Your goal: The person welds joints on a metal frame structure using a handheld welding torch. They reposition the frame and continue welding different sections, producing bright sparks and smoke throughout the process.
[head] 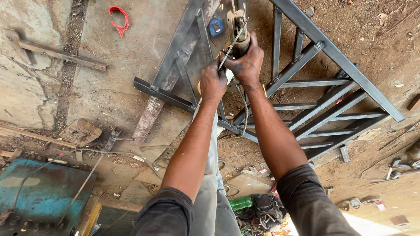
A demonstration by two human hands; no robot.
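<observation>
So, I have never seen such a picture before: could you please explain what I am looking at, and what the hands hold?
One camera, worn on a person's head, looks down along both bare arms. The ground is dirt and worn concrete. A grey metal frame of welded bars lies there. The right hand grips the handle of a tool held over the frame; the left hand pinches a thin metal rod beside it. Nearby are a blue tape measure, a red clamp-like piece, a blue-green machine and a green bottle.

green bottle point(241, 203) | floor, bottom centre | small red-white packet point(263, 171) | near it
</observation>
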